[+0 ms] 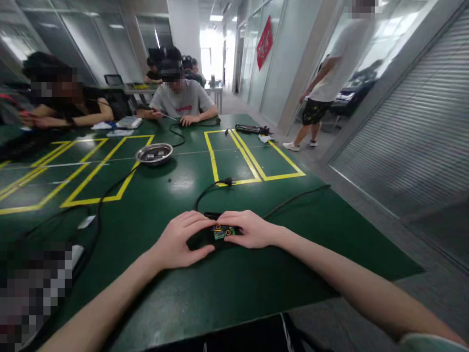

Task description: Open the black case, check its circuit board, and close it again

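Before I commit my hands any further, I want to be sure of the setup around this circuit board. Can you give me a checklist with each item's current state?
1. Right hand gripping the circuit board: ok, fingers on the far side, thumb on the near side.
2. Left hand closed on the board: not ok, its thumb stands off.
3. Component side visible: ok, though fingers cover part.
4. Plug disconnected: ok, its end lies loose on the green table.
5. Metal bowl away from both hands: ok.
6. Wiring joined to the board: cannot tell, too small and partly hidden.
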`<state>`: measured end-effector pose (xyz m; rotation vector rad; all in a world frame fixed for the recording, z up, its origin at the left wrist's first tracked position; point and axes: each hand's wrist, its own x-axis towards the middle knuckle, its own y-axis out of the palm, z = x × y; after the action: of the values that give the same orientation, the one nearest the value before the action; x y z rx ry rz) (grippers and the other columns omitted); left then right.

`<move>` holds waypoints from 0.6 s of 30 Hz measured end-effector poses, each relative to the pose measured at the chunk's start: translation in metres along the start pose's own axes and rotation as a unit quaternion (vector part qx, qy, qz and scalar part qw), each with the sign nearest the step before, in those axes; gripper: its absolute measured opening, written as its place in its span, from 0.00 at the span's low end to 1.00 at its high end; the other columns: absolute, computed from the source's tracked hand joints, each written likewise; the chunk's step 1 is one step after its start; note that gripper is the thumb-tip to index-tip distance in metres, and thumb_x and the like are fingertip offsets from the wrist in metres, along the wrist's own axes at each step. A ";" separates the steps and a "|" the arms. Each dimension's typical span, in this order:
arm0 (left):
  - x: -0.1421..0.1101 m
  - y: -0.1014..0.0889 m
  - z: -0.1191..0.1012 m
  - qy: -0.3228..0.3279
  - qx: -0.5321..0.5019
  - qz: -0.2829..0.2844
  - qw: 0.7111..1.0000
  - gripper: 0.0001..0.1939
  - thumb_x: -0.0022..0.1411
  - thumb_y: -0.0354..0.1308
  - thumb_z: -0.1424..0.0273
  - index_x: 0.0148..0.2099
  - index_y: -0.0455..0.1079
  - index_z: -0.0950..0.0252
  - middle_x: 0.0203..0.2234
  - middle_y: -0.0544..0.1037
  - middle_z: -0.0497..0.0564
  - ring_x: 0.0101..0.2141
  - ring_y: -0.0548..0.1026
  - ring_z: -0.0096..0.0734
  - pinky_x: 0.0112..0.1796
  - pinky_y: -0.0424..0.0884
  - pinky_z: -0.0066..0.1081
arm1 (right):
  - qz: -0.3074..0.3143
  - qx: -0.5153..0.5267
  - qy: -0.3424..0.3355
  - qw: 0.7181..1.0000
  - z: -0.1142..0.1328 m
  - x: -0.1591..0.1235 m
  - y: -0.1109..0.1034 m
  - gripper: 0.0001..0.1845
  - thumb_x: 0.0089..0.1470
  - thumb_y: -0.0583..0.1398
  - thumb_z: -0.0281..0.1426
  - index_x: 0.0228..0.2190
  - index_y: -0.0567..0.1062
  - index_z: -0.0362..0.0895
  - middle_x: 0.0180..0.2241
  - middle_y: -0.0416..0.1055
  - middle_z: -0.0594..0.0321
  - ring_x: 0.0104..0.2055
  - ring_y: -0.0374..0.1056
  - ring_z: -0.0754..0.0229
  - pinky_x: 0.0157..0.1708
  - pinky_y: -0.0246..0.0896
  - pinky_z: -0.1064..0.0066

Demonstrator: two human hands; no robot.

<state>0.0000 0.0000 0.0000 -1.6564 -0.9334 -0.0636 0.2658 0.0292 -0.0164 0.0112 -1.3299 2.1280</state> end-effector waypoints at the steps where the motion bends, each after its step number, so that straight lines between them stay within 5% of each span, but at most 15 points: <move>1: 0.000 0.003 0.001 -0.006 0.005 0.008 1.000 0.19 0.67 0.63 0.63 0.58 0.73 0.63 0.45 0.83 0.57 0.45 0.81 0.42 0.48 0.78 0.41 | -0.010 -0.001 -0.006 1.000 -0.003 -0.001 0.001 0.21 0.61 0.66 0.31 0.54 0.77 0.41 0.50 0.78 0.52 0.50 0.77 0.53 0.49 0.73 0.66; 13: 0.002 0.004 -0.001 -0.069 -0.004 0.082 0.994 0.30 0.62 0.61 0.67 0.66 0.65 0.63 0.55 0.77 0.60 0.53 0.76 0.48 0.56 0.72 0.48 | -0.086 -0.133 0.017 0.987 -0.021 -0.010 -0.013 0.21 0.66 0.62 0.46 0.52 0.78 0.45 0.45 0.79 0.55 0.42 0.78 0.57 0.37 0.69 0.70; 18: 0.000 0.002 0.004 -0.064 -0.040 0.107 0.991 0.37 0.62 0.62 0.66 0.71 0.59 0.61 0.62 0.72 0.60 0.60 0.72 0.50 0.61 0.68 0.50 | -0.091 -0.182 0.089 0.975 -0.029 -0.014 -0.026 0.25 0.60 0.64 0.54 0.34 0.80 0.44 0.31 0.79 0.59 0.32 0.75 0.58 0.29 0.59 0.71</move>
<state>-0.0002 0.0033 -0.0031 -1.8437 -0.8518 0.1541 0.2989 0.0542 -0.0141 -0.1971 -1.5271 1.6681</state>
